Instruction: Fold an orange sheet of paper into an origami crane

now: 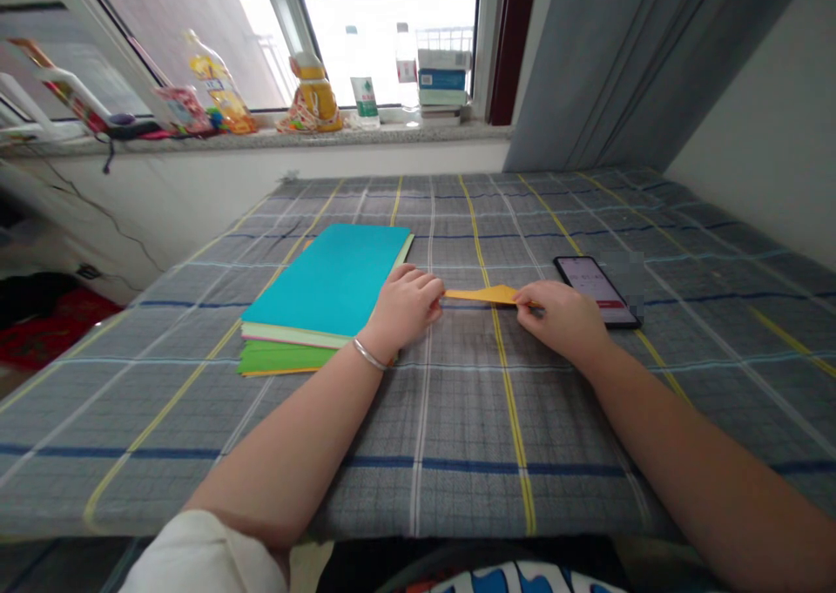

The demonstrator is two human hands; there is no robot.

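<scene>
A narrow piece of folded orange paper (487,294) stretches between my two hands, just above the checked cloth. My left hand (408,306) pinches its left end, thumb and fingers closed; a silver bangle is on that wrist. At the other end, my right hand (555,314) grips the paper between thumb and bent fingers. The paper rises to a low peak close to the right fingers. Beside my left hand lies a stack of coloured paper (326,279), with a blue-green sheet on top and green, pale and orange edges below.
A phone (601,293) with a lit screen lies just beyond my right hand. Grey checked cloth (470,419) covers the surface. Along the windowsill (261,143) stand a yellow drink bottle (222,88), a yellow flask (320,97), a white-and-green tube (365,101) and stacked boxes (442,79).
</scene>
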